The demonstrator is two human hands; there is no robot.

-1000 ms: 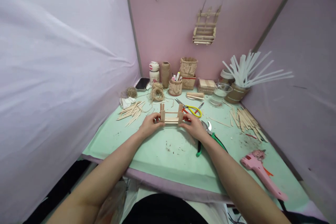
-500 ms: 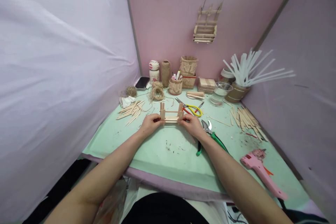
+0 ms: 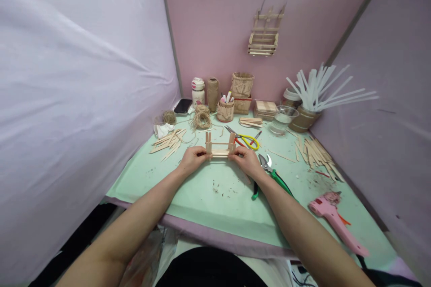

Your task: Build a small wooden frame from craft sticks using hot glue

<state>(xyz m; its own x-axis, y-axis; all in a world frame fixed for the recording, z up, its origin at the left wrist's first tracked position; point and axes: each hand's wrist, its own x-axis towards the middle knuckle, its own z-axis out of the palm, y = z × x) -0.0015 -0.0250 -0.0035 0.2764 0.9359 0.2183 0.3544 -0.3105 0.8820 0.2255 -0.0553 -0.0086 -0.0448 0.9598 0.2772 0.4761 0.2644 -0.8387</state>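
A small popsicle-stick frame [image 3: 220,153] with upright posts at both ends and crosswise sticks between them is held at the middle of the table. My left hand [image 3: 194,158] pinches its left end, and my right hand [image 3: 244,158] pinches the right end; both hands are closed. Just behind the frame lie scissors [image 3: 249,141] with yellow and red handles. Green-handled pruning shears [image 3: 276,180] rest beside and partly under my right forearm. Dark crumbs [image 3: 220,188] are scattered on the cloth in front of the frame.
Loose wooden sticks lie in piles at left [image 3: 170,142] and right [image 3: 316,154]. A pink glue gun [image 3: 336,222] rests at the right front. Along the back stand twine coils [image 3: 202,119], a pen holder [image 3: 225,111], a plastic cup of water [image 3: 283,122] and a pot of white glue sticks [image 3: 306,120].
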